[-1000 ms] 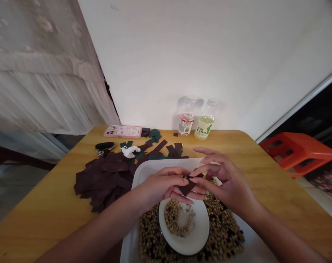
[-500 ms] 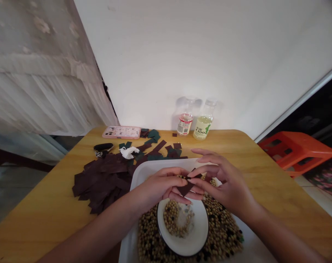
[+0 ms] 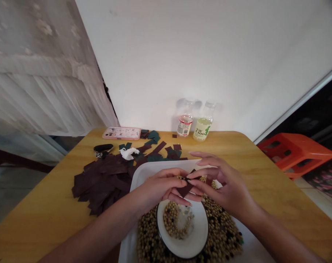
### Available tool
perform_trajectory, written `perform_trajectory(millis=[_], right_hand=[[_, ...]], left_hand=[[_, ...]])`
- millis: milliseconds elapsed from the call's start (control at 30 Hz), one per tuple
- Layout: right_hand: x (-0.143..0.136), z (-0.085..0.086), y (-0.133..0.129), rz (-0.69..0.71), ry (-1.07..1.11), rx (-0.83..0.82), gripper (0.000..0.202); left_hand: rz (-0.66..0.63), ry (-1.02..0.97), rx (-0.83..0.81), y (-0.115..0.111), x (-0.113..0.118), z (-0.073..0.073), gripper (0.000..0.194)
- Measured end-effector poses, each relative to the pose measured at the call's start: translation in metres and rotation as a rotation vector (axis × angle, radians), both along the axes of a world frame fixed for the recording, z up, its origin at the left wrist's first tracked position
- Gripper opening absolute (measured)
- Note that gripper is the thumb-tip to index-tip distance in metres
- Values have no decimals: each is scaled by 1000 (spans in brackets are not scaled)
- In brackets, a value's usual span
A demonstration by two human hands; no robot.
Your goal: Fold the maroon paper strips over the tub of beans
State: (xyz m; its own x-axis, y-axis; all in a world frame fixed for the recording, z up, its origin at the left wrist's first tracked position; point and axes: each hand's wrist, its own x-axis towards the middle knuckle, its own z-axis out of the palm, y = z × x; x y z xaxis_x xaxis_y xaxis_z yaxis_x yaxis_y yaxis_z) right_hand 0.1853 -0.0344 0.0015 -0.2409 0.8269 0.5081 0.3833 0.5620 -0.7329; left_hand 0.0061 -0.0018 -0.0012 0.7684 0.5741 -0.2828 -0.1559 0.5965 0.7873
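My left hand (image 3: 166,186) holds a dark brown cloth-like square (image 3: 184,190) over a bowl, its thumb on top and its fingers spread below. Pale beads show beside that thumb. The thumb and forefinger of my right hand (image 3: 219,179) meet at the middle of the square, closed on a small dark thing too tiny to make out; its other fingers are raised. Below, the white bowl (image 3: 195,243) with a dark rim contains a ring of tan beads (image 3: 173,223). It rests on many tan and black beads (image 3: 223,233) in a white tray (image 3: 138,173).
A heap of dark brown pieces (image 3: 102,182) lies left of the tray. Behind are green and brown scraps (image 3: 153,137), a crumpled white tissue (image 3: 129,153), a black key holder (image 3: 102,148), a pink phone (image 3: 121,133) and two bottles (image 3: 184,126). An orange stool (image 3: 300,153) stands right.
My right hand has shifted very slightly left, its fingertips staying at the brown square. Left hand, tray and bowl look nearly the same.
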Motion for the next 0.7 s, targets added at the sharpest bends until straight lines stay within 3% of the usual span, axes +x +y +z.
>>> perform_trajectory(millis=[333, 567, 700], right_hand=[[-3, 0, -2, 48, 69, -115, 29], [-2, -1, -1, 7, 64, -126, 28], [0, -2, -1, -21, 24, -82, 25]], left_hand=[[-2, 20, 19, 1, -2, -7, 27], [41, 57, 54, 1, -3, -6, 25], [-38, 75, 134, 1, -4, -2, 28]])
